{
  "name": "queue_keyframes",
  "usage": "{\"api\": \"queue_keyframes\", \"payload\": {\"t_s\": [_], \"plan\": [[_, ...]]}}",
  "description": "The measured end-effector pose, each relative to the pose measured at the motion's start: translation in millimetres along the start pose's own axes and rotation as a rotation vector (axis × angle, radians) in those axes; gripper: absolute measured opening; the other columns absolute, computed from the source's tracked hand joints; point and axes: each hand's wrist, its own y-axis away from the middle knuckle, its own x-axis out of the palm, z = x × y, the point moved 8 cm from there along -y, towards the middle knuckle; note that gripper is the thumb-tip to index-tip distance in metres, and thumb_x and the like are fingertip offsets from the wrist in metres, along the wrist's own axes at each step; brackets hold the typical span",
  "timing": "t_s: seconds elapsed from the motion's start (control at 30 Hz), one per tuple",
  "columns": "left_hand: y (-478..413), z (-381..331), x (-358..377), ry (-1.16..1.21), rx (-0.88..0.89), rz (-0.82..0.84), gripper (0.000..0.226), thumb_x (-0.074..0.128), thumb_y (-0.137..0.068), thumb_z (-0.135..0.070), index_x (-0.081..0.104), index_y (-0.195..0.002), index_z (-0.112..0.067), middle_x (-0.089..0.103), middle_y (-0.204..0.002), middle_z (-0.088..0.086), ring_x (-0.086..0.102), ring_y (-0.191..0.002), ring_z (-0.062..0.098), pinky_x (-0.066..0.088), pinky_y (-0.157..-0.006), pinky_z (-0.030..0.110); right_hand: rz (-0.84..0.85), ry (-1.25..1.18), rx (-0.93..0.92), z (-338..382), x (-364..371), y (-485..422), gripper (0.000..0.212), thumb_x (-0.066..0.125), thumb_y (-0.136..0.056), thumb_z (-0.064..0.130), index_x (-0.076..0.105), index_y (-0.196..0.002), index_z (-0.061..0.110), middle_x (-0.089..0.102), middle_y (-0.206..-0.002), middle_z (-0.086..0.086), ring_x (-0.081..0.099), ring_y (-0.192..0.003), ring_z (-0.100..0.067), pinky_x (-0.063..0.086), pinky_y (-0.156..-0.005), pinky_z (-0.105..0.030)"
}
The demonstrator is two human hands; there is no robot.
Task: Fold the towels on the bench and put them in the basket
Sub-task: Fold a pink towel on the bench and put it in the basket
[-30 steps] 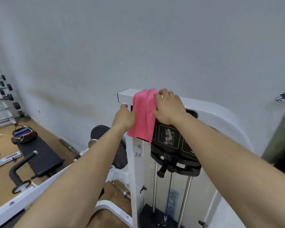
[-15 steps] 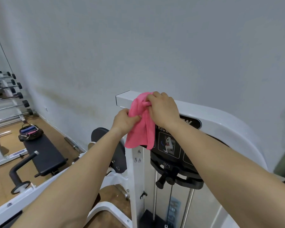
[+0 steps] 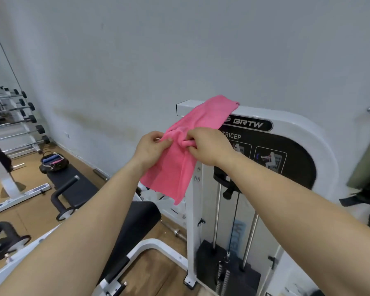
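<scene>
Pink towel (image 3: 169,171) drapes its far end over the top of a white weight machine (image 3: 297,122). The left hand (image 3: 150,148) and right hand (image 3: 207,148) each pinch its bunched near edge, probably to pull it free for folding. A basket (image 3: 51,168) waits at the far end of the black bench (image 3: 73,184), far left.

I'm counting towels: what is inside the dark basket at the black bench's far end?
The basket shows blue cloth and pink cloth; anything beneath them is hidden.

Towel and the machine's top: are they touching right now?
Touching. The head view shows the towel with its upper end draped over the top of the machine, no gap; the left hand and right hand hold it lower down.
</scene>
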Motion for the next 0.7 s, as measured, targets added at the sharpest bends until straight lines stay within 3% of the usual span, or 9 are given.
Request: {"api": "queue_keyframes", "payload": {"t_s": [0.13, 0.23, 0.3, 0.37, 0.43, 0.5, 0.6, 0.7], "plan": [[44, 17, -22, 0.013, 0.023, 0.054, 0.027, 0.072, -0.090, -0.027, 0.065, -0.104, -0.006, 0.063, -0.079, 0.003, 0.056, -0.069, 0.014, 0.045, -0.067, 0.030, 0.223, -0.071, 0.025, 49, 19, 43, 0.009, 0.056, -0.085, 0.026, 0.060, -0.081, 0.019, 0.060, -0.075, 0.002, 0.058, -0.074, -0.026, 0.047, -0.061, -0.037], [78, 19, -30, -0.062, 0.093, 0.112, 0.017, 0.067, -0.095, -0.025, 0.066, -0.101, -0.009, 0.062, -0.079, -0.005, 0.054, -0.068, 0.006, 0.043, -0.068, 0.021, 0.346, -0.116, 0.023, 83, 28, 70, 0.030, 0.056, -0.088, 0.037, 0.062, -0.074, 0.011, 0.063, -0.068, -0.007, 0.055, -0.063, -0.025, 0.050, -0.062, -0.040], [101, 17, -36, -0.136, 0.146, 0.154, 0.010, 0.068, -0.093, -0.020, 0.069, -0.097, -0.010, 0.062, -0.076, -0.006, 0.053, -0.065, 0.000, 0.042, -0.065, 0.017, 0.357, -0.117, 0.054, 97, 28, 84, 0.037, 0.053, -0.090, 0.045, 0.064, -0.075, 0.013, 0.065, -0.070, -0.005, 0.060, -0.069, -0.025, 0.052, -0.063, -0.039], [123, 19, -41, -0.192, 0.154, 0.215, 0.003, 0.071, -0.090, -0.018, 0.072, -0.093, -0.016, 0.070, -0.085, -0.001, 0.059, -0.075, 0.003, 0.046, -0.072, 0.020, 0.355, -0.121, 0.112, 105, 27, 97, 0.034, 0.048, -0.093, 0.044, 0.064, -0.081, 0.017, 0.066, -0.078, -0.002, 0.062, -0.078, -0.026, 0.054, -0.070, -0.041], [148, 22, -48, -0.250, 0.152, 0.261, 0.010, 0.075, -0.086, -0.019, 0.072, -0.085, -0.028, 0.071, -0.095, -0.001, 0.060, -0.082, 0.006, 0.046, -0.077, 0.025, 0.347, -0.133, 0.155, 114, 28, 111, 0.030, 0.048, -0.094, 0.044, 0.063, -0.089, 0.019, 0.067, -0.085, -0.001, 0.062, -0.084, -0.026, 0.054, -0.074, -0.042], [174, 27, -57, -0.320, 0.140, 0.292, 0.014, 0.078, -0.083, -0.021, 0.070, -0.083, -0.033, 0.069, -0.092, -0.003, 0.058, -0.082, 0.006, 0.044, -0.078, 0.027, 0.331, -0.197, 0.169, 129, 29, 126, 0.026, 0.052, -0.091, 0.045, 0.061, -0.094, 0.020, 0.066, -0.088, 0.004, 0.062, -0.084, -0.023, 0.054, -0.076, -0.041], [222, 34, -68, -0.344, 0.078, 0.349, 0.011, 0.080, -0.079, -0.023, 0.072, -0.084, -0.030, 0.072, -0.092, 0.000, 0.061, -0.087, 0.011, 0.046, -0.081, 0.026, 0.389, -0.381, 0.119, 167, 40, 156, 0.026, 0.060, -0.090, 0.033, 0.064, -0.113, 0.020, 0.067, -0.098, 0.007, 0.063, -0.091, -0.018, 0.053, -0.083, -0.035], [273, 44, -84, -0.369, 0.016, 0.371, 0.016, 0.081, -0.080, -0.016, 0.069, -0.082, -0.027, 0.070, -0.085, 0.000, 0.059, -0.078, 0.008, 0.046, -0.074, 0.023, 0.520, -0.557, 0.095, 207, 62, 197, 0.018, 0.062, -0.091, 0.023, 0.071, -0.105, 0.015, 0.072, -0.096, 0.000, 0.065, -0.087, -0.018, 0.052, -0.081, -0.035]]}}
